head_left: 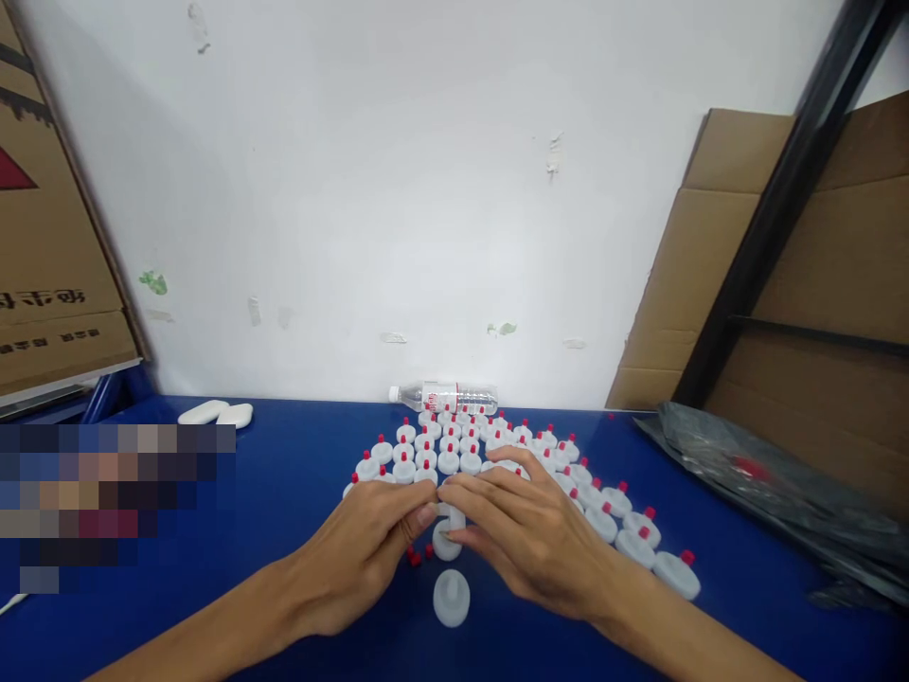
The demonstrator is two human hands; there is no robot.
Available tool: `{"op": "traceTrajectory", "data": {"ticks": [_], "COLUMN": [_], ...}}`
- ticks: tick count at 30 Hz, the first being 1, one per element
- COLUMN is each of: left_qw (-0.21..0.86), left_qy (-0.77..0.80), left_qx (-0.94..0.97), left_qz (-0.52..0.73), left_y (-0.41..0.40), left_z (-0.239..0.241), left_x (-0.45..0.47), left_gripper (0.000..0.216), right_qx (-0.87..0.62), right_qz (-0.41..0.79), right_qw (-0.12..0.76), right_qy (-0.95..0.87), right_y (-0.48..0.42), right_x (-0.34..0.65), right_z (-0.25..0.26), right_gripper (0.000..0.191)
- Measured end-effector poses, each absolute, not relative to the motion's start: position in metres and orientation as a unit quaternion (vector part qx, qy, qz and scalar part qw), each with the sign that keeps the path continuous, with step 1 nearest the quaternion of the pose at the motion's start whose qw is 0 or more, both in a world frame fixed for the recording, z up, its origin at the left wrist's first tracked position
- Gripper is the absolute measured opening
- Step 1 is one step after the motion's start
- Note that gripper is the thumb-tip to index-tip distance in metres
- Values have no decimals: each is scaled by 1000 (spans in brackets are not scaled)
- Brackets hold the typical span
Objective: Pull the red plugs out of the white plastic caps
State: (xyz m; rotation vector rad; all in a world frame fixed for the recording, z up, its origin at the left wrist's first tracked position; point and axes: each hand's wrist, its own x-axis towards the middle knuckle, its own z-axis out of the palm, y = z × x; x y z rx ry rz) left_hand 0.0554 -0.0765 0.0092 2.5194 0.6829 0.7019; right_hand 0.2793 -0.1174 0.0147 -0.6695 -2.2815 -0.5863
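The left hand's point(369, 549) thumb and forefinger draw narrowly together; whether they pinch anything, I cannot tell. The right hand's point(529, 530) thumb and forefinger close around the pale neck of a white nozzle bottle point(444, 544), between both hands in the near middle. It is probably light, with squeezable, smooth sides, so the stiffer neck or lower body looks the steadier hold; pressing the belly might dent it. Just left lie loose red caps point(415, 559), small and likely easy to drop. Nearer stands an uncapped white bottle point(451, 601). Farther off, red-capped bottles point(448, 462) fan across the blue tabletop point(284, 464), and a clear water bottle point(472, 398) lies sideways by the far wall point(426, 189)
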Motion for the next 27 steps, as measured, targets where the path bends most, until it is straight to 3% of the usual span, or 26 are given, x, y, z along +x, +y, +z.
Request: {"op": "traceTrajectory", "data": {"ticks": [6,13,23,27], "left_qw": [369,132,82,80], "left_qy": [260,349,341,331], "left_qx": [852,907,921,925], "left_qz": [265,193,171,168], "left_y": [-70,-67,-70,-69], "left_z": [11,9,4,3], "left_x": [57,54,55,55], "left_gripper": [44,35,23,18], "right_qx": [-265,-405,-460,-469], "right_qz": [-303,-259,-154,-143], "right_qw": [337,341,280,244], "right_qy": [-851,-808,-828,-837], "right_y": [-110,-92,-89,-89], "right_x": [295,314,309,308], "right_z": [23,19,3,1], "right_gripper": [25,18,2,5]}}
